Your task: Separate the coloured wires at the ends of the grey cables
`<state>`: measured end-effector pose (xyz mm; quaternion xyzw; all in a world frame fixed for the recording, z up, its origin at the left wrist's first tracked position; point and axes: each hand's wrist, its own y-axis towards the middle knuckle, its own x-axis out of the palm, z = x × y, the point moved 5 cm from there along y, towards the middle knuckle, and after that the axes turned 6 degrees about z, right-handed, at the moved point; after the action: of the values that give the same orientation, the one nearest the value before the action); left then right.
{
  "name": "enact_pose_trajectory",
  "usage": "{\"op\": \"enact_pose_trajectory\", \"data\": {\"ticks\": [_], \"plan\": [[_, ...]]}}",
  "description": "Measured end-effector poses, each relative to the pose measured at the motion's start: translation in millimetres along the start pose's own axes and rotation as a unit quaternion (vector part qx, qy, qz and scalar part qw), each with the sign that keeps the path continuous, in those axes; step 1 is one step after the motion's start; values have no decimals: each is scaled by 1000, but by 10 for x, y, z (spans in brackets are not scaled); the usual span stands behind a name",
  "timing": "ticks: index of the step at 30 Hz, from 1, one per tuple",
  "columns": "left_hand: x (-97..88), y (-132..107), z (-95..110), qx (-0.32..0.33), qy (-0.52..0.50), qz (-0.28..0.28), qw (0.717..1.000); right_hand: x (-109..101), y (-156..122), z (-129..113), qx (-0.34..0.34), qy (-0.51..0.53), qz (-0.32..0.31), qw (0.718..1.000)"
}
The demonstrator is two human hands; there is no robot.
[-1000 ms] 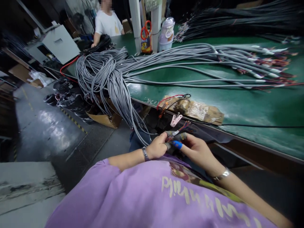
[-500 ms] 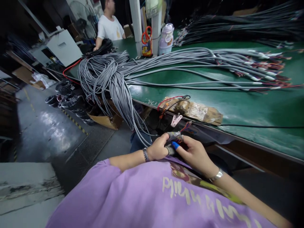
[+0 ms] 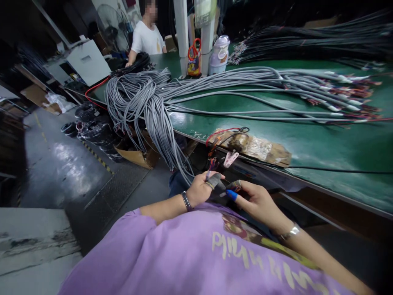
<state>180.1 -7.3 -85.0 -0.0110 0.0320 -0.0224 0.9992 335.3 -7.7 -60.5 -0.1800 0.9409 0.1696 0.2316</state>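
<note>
My left hand (image 3: 199,189) is closed around the end of a grey cable (image 3: 186,176), close to my body below the bench edge. Thin coloured wires (image 3: 211,164) stick up above its fingers, which carry grey coverings. Just to the right, my right hand (image 3: 256,198) has thumb and forefinger pinched together. A blue cover (image 3: 231,194) sits on that thumb and a grey one on the forefinger. Whatever lies between these fingertips is too small and dark to name. The grey cable bundle (image 3: 150,98) hangs over the bench's left corner, its stripped ends spread to the right.
On the green bench (image 3: 331,147) lies a taped wooden strip (image 3: 260,149) with a pink clip (image 3: 230,159) at its edge. Scissors (image 3: 194,49), a lilac cup (image 3: 219,53) and black cables (image 3: 307,43) are farther back. A person (image 3: 147,39) sits beyond.
My hands have drawn slightly apart. The coloured wires, which pointed right between the hands, now point up above my left hand. The view has shifted a little.
</note>
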Motion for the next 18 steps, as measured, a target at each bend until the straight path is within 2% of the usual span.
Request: {"op": "enact_pose_trajectory", "data": {"ticks": [2, 6, 8, 11, 13, 16, 18], "plan": [[44, 39, -111, -25, 11, -30, 999, -29, -2, -129, -43, 25, -3, 999], [204, -15, -292, -118, -3, -209, 971, -101, -5, -296, -113, 46, 47, 991], [222, -50, -314, -137, -10, -262, 955, -136, -2, -314, -132, 49, 92, 986], [217, -46, -281, -132, -31, -291, 947, -163, 4, -277, -135, 58, 137, 980], [230, -26, -239, -105, -20, -299, 948, -170, 7, -237, -128, 69, 143, 979], [245, 19, -172, -11, 49, -271, 961, -163, 12, -209, -120, 90, 116, 982], [253, 25, -177, 26, 106, -259, 960, -149, 19, -216, -118, 102, 88, 984]]}}
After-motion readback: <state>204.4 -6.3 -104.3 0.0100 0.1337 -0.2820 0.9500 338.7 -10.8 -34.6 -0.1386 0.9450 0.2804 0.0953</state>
